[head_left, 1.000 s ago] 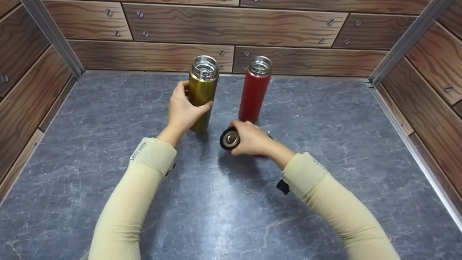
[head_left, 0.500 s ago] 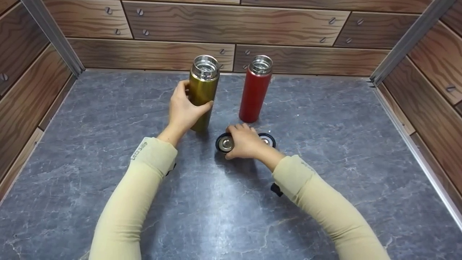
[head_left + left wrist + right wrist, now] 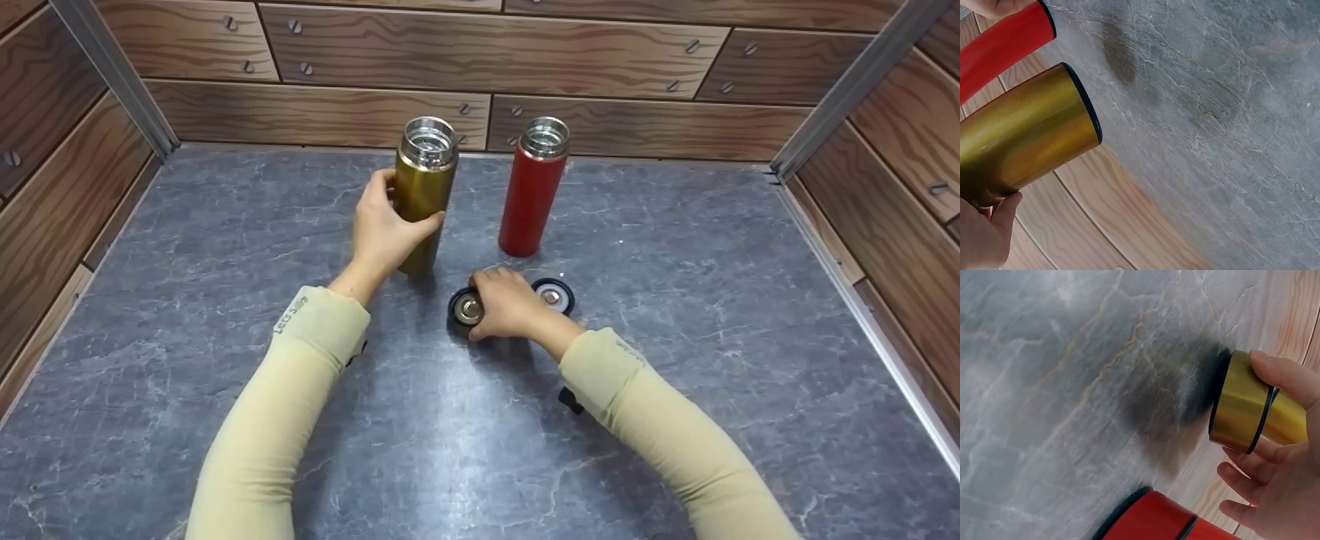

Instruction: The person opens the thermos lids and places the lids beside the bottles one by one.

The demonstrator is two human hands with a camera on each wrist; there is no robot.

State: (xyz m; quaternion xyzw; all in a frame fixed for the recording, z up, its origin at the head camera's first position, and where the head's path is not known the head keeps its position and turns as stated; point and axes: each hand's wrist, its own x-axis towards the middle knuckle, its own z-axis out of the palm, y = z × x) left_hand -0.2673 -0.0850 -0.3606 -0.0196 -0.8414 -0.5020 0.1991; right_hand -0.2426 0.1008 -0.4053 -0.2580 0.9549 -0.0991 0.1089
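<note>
My left hand (image 3: 390, 226) grips the upright gold vacuum flask (image 3: 424, 191) around its body, thumb toward me. The flask's steel mouth is uncovered; its base shows in the left wrist view. To its right stands a red vacuum flask (image 3: 531, 199), likewise lidless and touched by neither hand. My right hand (image 3: 508, 306) holds the gold flask lid (image 3: 1239, 402) between thumb and fingers, its hollow side up, low over or on the tabletop; which, I cannot tell. A red lid (image 3: 1148, 517) lies hollow side up just right of that hand, partly covered by it in the head view.
The marbled grey tabletop (image 3: 420, 450) is bounded by wood-patterned panels (image 3: 645, 60) at the back and both sides. Metal corner posts (image 3: 832, 97) stand at the back corners. Both flasks stand toward the back panel.
My right hand has brought the gold lid slightly down and toward me, and the red lid has come into view beside it. The left hand keeps its grip on the gold flask.
</note>
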